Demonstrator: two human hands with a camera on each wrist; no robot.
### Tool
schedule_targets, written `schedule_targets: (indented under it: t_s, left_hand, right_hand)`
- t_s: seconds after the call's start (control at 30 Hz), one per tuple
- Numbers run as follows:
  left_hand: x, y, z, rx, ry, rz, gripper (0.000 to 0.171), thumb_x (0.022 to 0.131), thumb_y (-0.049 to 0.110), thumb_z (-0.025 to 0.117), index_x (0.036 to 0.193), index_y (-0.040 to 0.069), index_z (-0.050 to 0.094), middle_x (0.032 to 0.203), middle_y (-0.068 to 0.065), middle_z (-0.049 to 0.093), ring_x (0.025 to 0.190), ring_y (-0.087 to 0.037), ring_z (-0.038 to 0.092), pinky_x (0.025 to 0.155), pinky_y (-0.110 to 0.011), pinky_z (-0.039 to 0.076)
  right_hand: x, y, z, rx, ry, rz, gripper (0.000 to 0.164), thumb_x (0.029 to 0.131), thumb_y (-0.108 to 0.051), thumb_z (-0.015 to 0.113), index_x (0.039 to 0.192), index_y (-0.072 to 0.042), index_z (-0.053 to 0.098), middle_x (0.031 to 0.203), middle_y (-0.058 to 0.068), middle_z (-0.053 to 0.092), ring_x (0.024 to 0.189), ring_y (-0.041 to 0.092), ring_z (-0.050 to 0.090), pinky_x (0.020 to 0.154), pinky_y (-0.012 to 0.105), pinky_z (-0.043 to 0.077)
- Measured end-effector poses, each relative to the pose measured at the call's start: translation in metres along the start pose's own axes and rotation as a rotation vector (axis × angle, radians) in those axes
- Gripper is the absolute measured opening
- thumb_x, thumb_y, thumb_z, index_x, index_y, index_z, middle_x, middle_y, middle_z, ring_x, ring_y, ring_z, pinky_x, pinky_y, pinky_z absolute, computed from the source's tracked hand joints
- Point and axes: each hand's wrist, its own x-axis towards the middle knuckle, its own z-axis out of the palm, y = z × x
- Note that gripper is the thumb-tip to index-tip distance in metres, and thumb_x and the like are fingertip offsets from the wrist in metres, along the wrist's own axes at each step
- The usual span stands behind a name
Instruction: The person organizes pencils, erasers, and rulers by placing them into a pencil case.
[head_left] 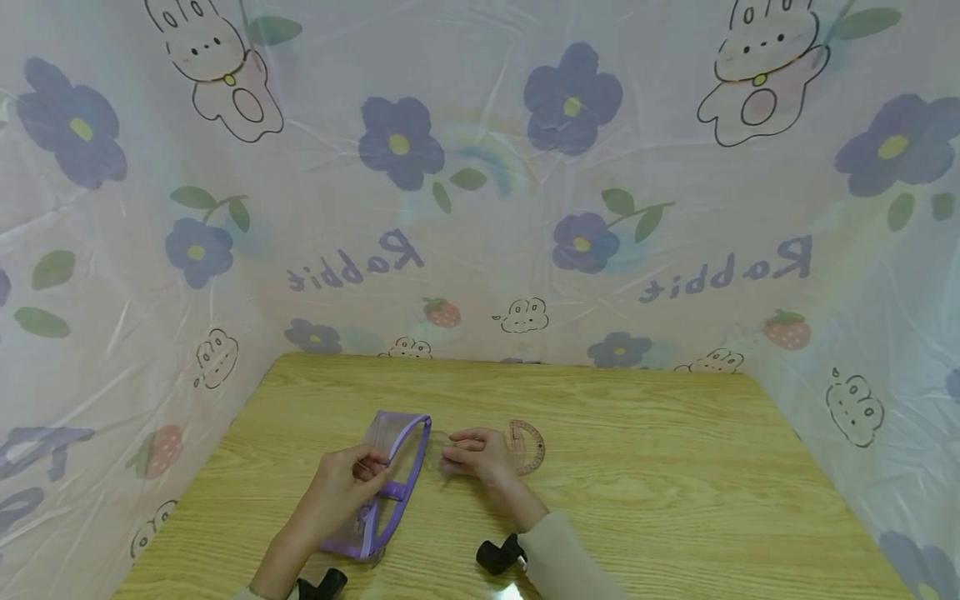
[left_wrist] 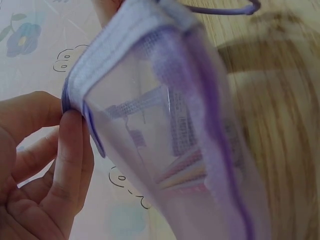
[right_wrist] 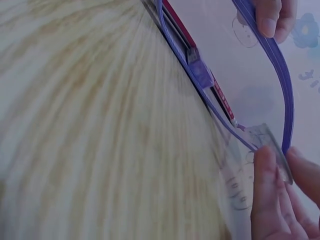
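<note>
My left hand (head_left: 341, 487) pinches the zipped edge of a see-through pencil case (head_left: 384, 427) with purple trim, holding its mouth apart. Between the thumb and fingers of my right hand (head_left: 483, 458) is a small, clear, flat plastic piece (right_wrist: 262, 137) with fine markings; I cannot tell its exact kind. In the right wrist view this piece overlaps the end of the case's mouth. A red pencil with light dots (right_wrist: 224, 102) lies inside the case, and the left wrist view shows coloured sticks (left_wrist: 182, 172) through its side.
A clear orange-tinted protractor (head_left: 540, 450) lies flat on the wooden table (head_left: 675, 467), just right of my right hand. Rabbit-and-flower printed sheeting (head_left: 480, 250) rises behind the table and along both sides. Black wrist mounts (head_left: 498, 556) sit near the front edge.
</note>
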Motion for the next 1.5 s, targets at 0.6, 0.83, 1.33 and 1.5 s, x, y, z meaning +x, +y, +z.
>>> schedule_targets:
  t_s: [0.6, 0.83, 1.33, 1.5]
  left_hand:
    - [0.000, -0.002, 0.001, 0.015, 0.010, 0.013, 0.009, 0.086, -0.002, 0.074, 0.095, -0.002, 0.071, 0.078, 0.003, 0.065, 0.068, -0.007, 0.062, 0.062, -0.022, 0.057]
    - [0.001, -0.003, 0.001, 0.019, 0.007, 0.010, 0.009, 0.087, -0.001, 0.075, 0.095, -0.002, 0.071, 0.078, 0.001, 0.066, 0.068, -0.007, 0.063, 0.061, -0.021, 0.056]
    - [0.001, 0.000, -0.001, 0.011, 0.001, 0.002, 0.009, 0.087, 0.000, 0.074, 0.096, -0.001, 0.071, 0.080, -0.001, 0.067, 0.069, -0.008, 0.063, 0.062, -0.022, 0.057]
    - [0.000, 0.000, -0.002, 0.003, 0.004, -0.003, 0.010, 0.087, -0.002, 0.074, 0.096, -0.001, 0.071, 0.079, 0.002, 0.066, 0.069, -0.008, 0.063, 0.062, -0.022, 0.056]
  right_hand:
    - [0.001, 0.006, 0.014, 0.133, -0.084, 0.042, 0.034, 0.094, 0.015, 0.055, 0.124, 0.028, 0.044, 0.102, 0.028, 0.069, 0.092, 0.030, 0.071, 0.089, 0.044, 0.056]
    - [0.002, 0.008, 0.018, 0.202, -0.098, 0.085, 0.035, 0.094, 0.016, 0.054, 0.127, 0.026, 0.044, 0.099, 0.022, 0.070, 0.096, 0.029, 0.070, 0.093, 0.045, 0.054]
    - [0.002, 0.015, 0.035, 0.194, -0.036, 0.046, 0.033, 0.091, 0.016, 0.058, 0.121, 0.026, 0.048, 0.093, 0.020, 0.072, 0.085, 0.023, 0.072, 0.085, 0.041, 0.058]
    - [0.001, 0.020, 0.041, 0.173, 0.019, 0.017, 0.025, 0.090, 0.017, 0.061, 0.113, 0.024, 0.053, 0.089, 0.022, 0.071, 0.078, 0.022, 0.071, 0.079, 0.041, 0.060]
